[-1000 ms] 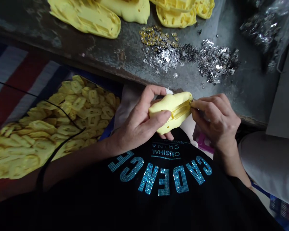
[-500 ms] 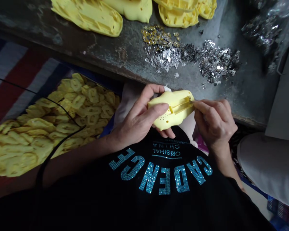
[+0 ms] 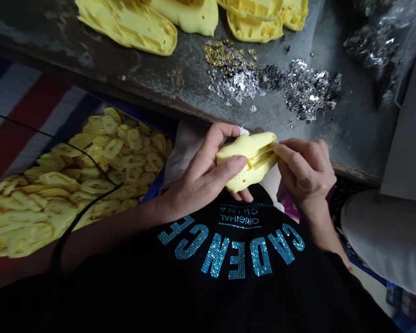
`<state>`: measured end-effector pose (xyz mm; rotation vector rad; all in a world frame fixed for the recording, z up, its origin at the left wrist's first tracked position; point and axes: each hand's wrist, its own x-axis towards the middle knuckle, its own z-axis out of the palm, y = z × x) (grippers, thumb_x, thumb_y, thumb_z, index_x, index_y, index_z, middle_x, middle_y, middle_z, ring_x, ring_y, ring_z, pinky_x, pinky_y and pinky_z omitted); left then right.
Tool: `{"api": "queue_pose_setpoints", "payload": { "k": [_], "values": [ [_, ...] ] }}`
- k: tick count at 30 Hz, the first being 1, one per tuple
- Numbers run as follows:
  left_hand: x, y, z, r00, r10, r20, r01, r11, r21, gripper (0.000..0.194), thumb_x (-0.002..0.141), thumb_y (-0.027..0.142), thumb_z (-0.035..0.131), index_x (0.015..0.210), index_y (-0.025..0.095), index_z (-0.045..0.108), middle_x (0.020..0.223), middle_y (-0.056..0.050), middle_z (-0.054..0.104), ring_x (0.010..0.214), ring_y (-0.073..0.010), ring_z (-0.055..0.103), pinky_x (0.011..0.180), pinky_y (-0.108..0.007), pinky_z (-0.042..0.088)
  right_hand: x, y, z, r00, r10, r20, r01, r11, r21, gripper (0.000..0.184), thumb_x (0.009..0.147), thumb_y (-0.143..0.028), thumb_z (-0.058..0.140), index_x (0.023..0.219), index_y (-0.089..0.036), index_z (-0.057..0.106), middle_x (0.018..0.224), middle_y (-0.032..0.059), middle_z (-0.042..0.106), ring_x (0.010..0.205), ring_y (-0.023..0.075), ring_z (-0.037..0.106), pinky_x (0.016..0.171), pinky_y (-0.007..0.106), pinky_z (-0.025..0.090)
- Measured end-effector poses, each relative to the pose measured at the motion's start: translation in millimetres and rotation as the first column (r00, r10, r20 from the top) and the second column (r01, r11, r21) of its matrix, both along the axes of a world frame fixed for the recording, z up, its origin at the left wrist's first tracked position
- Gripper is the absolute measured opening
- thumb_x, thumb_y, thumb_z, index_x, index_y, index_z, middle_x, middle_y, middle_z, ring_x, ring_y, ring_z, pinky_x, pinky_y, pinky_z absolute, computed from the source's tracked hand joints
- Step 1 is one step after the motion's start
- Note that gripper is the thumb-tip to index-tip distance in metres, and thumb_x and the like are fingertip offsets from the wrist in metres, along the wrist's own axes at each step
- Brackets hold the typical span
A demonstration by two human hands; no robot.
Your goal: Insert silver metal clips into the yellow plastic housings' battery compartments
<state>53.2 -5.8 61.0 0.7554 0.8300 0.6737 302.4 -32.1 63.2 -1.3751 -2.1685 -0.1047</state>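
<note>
My left hand (image 3: 208, 173) is closed around a yellow plastic shell (image 3: 241, 147), thumb on its upper face and fingers beneath. The shell has a long recessed slot, a patch of tiny holes and a larger hole near my thumb. White tape or cloth wraps a fingertip of that hand. At the slot's right end, my right hand (image 3: 303, 169) is closed in a pinch, its fingertips pressed to the shell. Whatever sits between those fingertips is hidden.
On the dark metal table (image 3: 180, 85) lie heaps of small silvery metal clips (image 3: 308, 90) and brassy ones (image 3: 222, 53). Yellow shell halves (image 3: 131, 27) lie at the back. A clear bag of metal parts (image 3: 374, 44) is at right. Many yellow pieces (image 3: 100, 171) fill a striped sack at left.
The shell has tilted slightly in my left hand, its slot turning away. My right fingertips have shifted a little left, over the slot's end.
</note>
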Motion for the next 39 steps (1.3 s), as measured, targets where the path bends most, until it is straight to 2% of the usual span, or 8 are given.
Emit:
{"api": "queue_pose_setpoints", "payload": {
  "k": [6, 10, 14, 22, 25, 28, 32, 39],
  "values": [
    [0.5, 0.8, 8.1, 0.997, -0.001, -0.076, 0.006, 0.998, 0.07, 0.049, 0.107, 0.049, 0.079, 0.141, 0.029, 0.051, 0.116, -0.002, 0.081, 0.058, -0.0211, 0.081, 0.049, -0.028, 0.065, 8.1, 9.6, 4.7, 0.912, -0.078, -0.403, -0.035, 0.964, -0.264, 0.022, 0.107, -0.022, 0.082, 0.126, -0.031, 0.086, 0.109, 0.0043, 0.085, 0.09, 0.022, 0.079, 0.077, 0.039, 0.065],
    [1.8, -1.6, 12.8, 0.992, -0.008, -0.126, 0.031, 0.984, 0.175, 0.052, 0.106, 0.045, 0.082, 0.144, 0.026, 0.052, 0.125, -0.006, 0.081, 0.063, -0.0184, 0.08, 0.052, -0.027, 0.065, 22.0, 23.9, 6.6, 0.84, -0.122, -0.529, -0.204, 0.831, -0.517, 0.029, 0.107, -0.048, 0.086, 0.129, -0.028, 0.085, 0.111, 0.0051, 0.085, 0.091, 0.0215, 0.08, 0.079, 0.038, 0.067],
    [2.7, -6.2, 8.0, 0.994, -0.018, -0.109, 0.048, 0.958, 0.282, 0.053, 0.106, 0.039, 0.083, 0.149, 0.025, 0.055, 0.136, -0.009, 0.079, 0.084, -0.0209, 0.083, 0.064, -0.031, 0.072, 27.3, 32.0, 5.5, 0.817, -0.148, -0.557, -0.282, 0.739, -0.611, 0.044, 0.103, -0.062, 0.087, 0.127, -0.027, 0.083, 0.109, 0.0036, 0.085, 0.091, 0.0206, 0.079, 0.082, 0.036, 0.068],
    [-13.8, 10.4, -10.7, 0.958, -0.284, -0.043, 0.285, 0.92, 0.269, 0.119, 0.069, 0.042, 0.113, 0.173, 0.043, 0.055, 0.163, -0.008, 0.068, 0.12, -0.0327, 0.081, 0.084, -0.037, 0.072, 19.9, 14.2, -14.0, 0.609, -0.191, -0.77, -0.373, 0.788, -0.49, 0.04, 0.093, -0.048, 0.101, 0.124, -0.03, 0.083, 0.108, -0.0005, 0.083, 0.092, 0.0197, 0.079, 0.086, 0.034, 0.068],
    [-13.0, 24.7, -19.3, 0.918, -0.389, -0.081, 0.393, 0.862, 0.319, 0.13, 0.061, 0.047, 0.117, 0.175, 0.044, 0.057, 0.171, -0.009, 0.063, 0.142, -0.0425, 0.07, 0.095, -0.043, 0.071, 17.1, 3.1, -24.4, 0.613, -0.182, -0.769, -0.312, 0.838, -0.447, 0.038, 0.095, -0.044, 0.1, 0.127, -0.033, 0.083, 0.111, -0.0006, 0.083, 0.093, 0.0203, 0.078, 0.088, 0.037, 0.068],
    [-6.8, 35.8, -26.5, 0.872, -0.473, -0.124, 0.477, 0.766, 0.431, 0.143, 0.049, 0.048, 0.12, 0.177, 0.045, 0.057, 0.164, -0.011, 0.063, 0.145, -0.0459, 0.066, 0.1, -0.047, 0.071, 16.5, -5.0, -29.9, 0.666, -0.177, -0.725, -0.213, 0.886, -0.413, 0.037, 0.097, -0.039, 0.096, 0.13, -0.035, 0.082, 0.114, 0.0012, 0.082, 0.095, 0.023, 0.079, 0.089, 0.04, 0.068],
    [-0.9, 37.9, -26.0, 0.874, -0.462, -0.152, 0.471, 0.728, 0.498, 0.137, 0.048, 0.05, 0.12, 0.173, 0.043, 0.063, 0.15, -0.01, 0.066, 0.135, -0.0406, 0.068, 0.098, -0.043, 0.069, 17.7, -8.8, -30.9, 0.707, -0.128, -0.696, -0.157, 0.93, -0.331, 0.035, 0.1, -0.034, 0.09, 0.133, -0.037, 0.08, 0.113, 0.0011, 0.08, 0.094, 0.023, 0.078, 0.086, 0.041, 0.067],
    [-5.2, 29.1, -22.5, 0.915, -0.396, -0.077, 0.389, 0.818, 0.424, 0.114, 0.057, 0.049, 0.117, 0.162, 0.037, 0.074, 0.149, -0.01, 0.07, 0.129, -0.0371, 0.07, 0.096, -0.041, 0.065, 13.5, -9.0, -28.3, 0.702, -0.107, -0.704, -0.147, 0.946, -0.29, 0.035, 0.1, -0.03, 0.089, 0.134, -0.036, 0.081, 0.112, 0.0015, 0.079, 0.093, 0.0227, 0.076, 0.085, 0.041, 0.066]
  ]
}}
